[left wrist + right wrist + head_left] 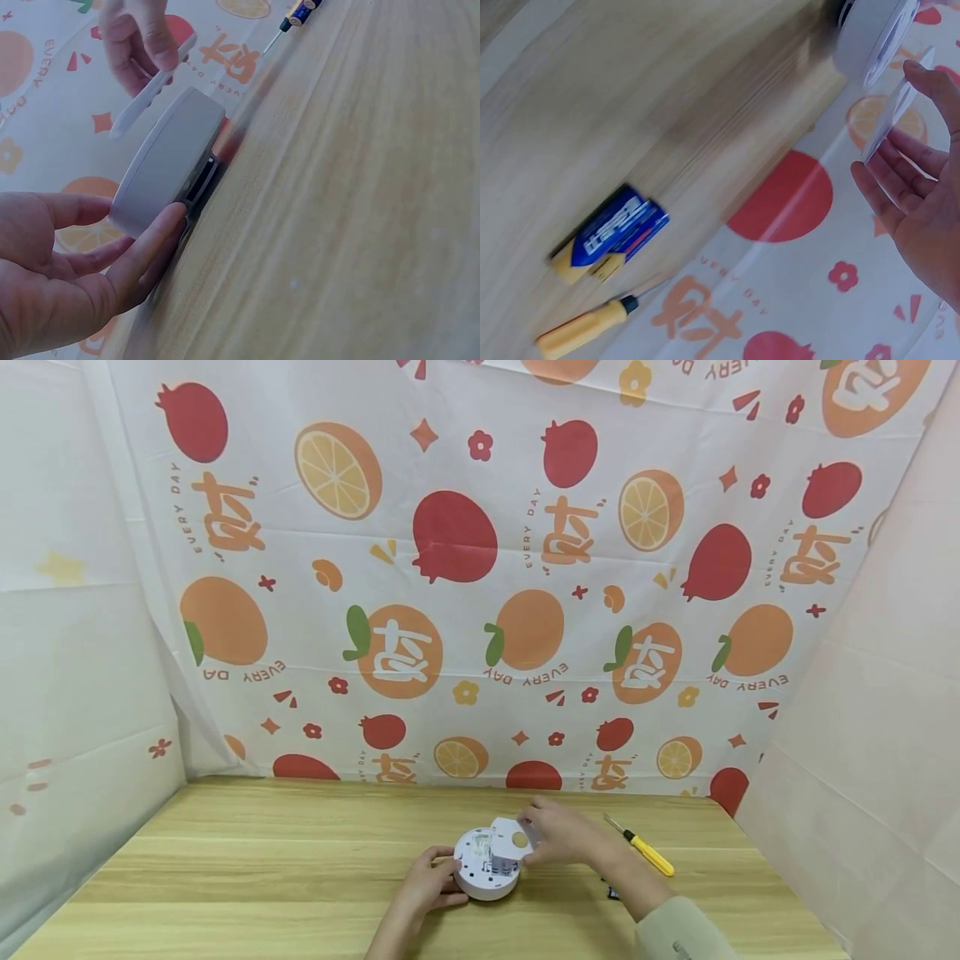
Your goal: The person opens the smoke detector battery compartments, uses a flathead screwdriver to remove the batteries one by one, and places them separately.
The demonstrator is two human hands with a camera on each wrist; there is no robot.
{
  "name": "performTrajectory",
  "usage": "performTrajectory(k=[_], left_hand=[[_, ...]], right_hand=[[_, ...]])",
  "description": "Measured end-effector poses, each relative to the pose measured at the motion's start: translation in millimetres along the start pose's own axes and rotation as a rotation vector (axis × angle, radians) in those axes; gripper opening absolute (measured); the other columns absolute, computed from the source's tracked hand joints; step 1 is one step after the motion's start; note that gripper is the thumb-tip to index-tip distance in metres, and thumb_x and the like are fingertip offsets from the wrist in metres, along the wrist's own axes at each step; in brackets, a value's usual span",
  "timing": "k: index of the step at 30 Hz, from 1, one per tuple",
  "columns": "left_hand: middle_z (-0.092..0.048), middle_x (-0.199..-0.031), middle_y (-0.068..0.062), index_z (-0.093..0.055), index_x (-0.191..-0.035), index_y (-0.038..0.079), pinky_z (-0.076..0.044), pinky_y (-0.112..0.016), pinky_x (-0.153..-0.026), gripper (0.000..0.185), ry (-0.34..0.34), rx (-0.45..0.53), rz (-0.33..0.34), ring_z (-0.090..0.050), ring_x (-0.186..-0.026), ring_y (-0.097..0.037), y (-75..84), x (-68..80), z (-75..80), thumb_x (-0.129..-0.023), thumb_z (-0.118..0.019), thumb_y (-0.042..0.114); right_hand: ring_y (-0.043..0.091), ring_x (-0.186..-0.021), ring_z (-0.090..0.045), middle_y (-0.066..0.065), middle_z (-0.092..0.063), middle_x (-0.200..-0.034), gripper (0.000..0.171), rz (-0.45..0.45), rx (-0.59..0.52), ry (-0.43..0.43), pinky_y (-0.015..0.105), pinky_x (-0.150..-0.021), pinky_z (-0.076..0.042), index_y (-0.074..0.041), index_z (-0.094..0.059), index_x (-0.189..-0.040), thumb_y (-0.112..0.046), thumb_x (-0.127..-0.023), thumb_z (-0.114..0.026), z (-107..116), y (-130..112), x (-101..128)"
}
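Makeshift tabletop booth, rigged up rather than lived in or fitted out as a workshop. Fruit-printed cloth backdrop (480, 577) with oranges, pomegranates and "EVERY DAY" lettering hung across the back, creased from folding. Plain white sheets (75, 677) closing off both sides. Light wood-grain surface (262, 860) below, carrying a yellow-handled screwdriver (643, 848) and batteries (611, 232).
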State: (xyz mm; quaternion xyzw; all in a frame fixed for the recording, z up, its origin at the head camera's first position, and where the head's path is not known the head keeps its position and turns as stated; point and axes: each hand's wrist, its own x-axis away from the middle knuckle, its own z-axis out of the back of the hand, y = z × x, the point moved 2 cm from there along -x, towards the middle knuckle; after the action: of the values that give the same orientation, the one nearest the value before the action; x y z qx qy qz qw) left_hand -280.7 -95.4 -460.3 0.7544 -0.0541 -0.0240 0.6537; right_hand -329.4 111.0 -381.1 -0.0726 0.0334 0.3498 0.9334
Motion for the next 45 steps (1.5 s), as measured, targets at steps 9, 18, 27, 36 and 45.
performTrajectory(k=[9,18,27,36,45], left_hand=[[-0.05,-0.104,-0.029,-0.031,-0.124,-0.018,-0.055,-0.038,-0.07,0.042,0.001,0.007,0.006,-0.061,-0.078,-0.025,2.5,2.2,-0.8,-0.09,-0.046,0.002],[-0.053,-0.1,-0.025,-0.031,-0.125,-0.016,-0.055,-0.038,-0.069,0.039,0.004,0.024,0.003,-0.06,-0.075,-0.022,0.0,0.7,0.8,-0.094,-0.043,0.005],[-0.056,-0.094,-0.02,-0.033,-0.124,-0.015,-0.056,-0.037,-0.067,0.037,0.004,0.038,0.003,-0.059,-0.07,-0.019,-0.8,1.5,0.9,-0.095,-0.041,0.005],[-0.054,-0.094,-0.021,-0.033,-0.124,-0.015,-0.056,-0.038,-0.068,0.037,-0.003,0.039,-0.001,-0.058,-0.07,-0.019,0.1,1.4,0.5,-0.095,-0.041,0.005],[-0.055,-0.094,-0.02,-0.032,-0.125,-0.015,-0.056,-0.038,-0.067,0.037,-0.005,0.039,0.006,-0.059,-0.071,-0.02,-1.0,-1.6,-0.2,-0.095,-0.04,0.005]], right_hand=[[0.009,-0.088,-0.049,-0.001,-0.051,-0.103,0.056,0.035,0.01,-0.026,0.025,-0.079,-0.048,-0.009,-0.061,-0.112,-0.038,-0.068,-0.078,-5.2,-13.8,-5.9],[0.007,-0.086,-0.048,-0.003,-0.051,-0.102,0.054,0.046,-0.011,-0.034,0.022,-0.077,-0.047,-0.009,-0.061,-0.112,-0.037,-0.068,-0.078,-11.0,-18.9,-10.4],[0.006,-0.086,-0.048,-0.004,-0.051,-0.103,0.055,0.042,-0.023,-0.049,0.021,-0.077,-0.046,-0.009,-0.062,-0.112,-0.037,-0.068,-0.078,-16.4,-25.0,-16.3],[0.006,-0.088,-0.048,-0.002,-0.052,-0.105,0.055,0.048,-0.014,-0.077,0.021,-0.078,-0.046,-0.009,-0.063,-0.111,-0.038,-0.067,-0.079,-18.8,-27.8,-20.8],[0.004,-0.085,-0.047,-0.003,-0.051,-0.102,0.054,0.039,-0.066,-0.113,0.019,-0.076,-0.045,-0.009,-0.063,-0.114,-0.036,-0.07,-0.078,-19.7,-25.7,-23.7]])
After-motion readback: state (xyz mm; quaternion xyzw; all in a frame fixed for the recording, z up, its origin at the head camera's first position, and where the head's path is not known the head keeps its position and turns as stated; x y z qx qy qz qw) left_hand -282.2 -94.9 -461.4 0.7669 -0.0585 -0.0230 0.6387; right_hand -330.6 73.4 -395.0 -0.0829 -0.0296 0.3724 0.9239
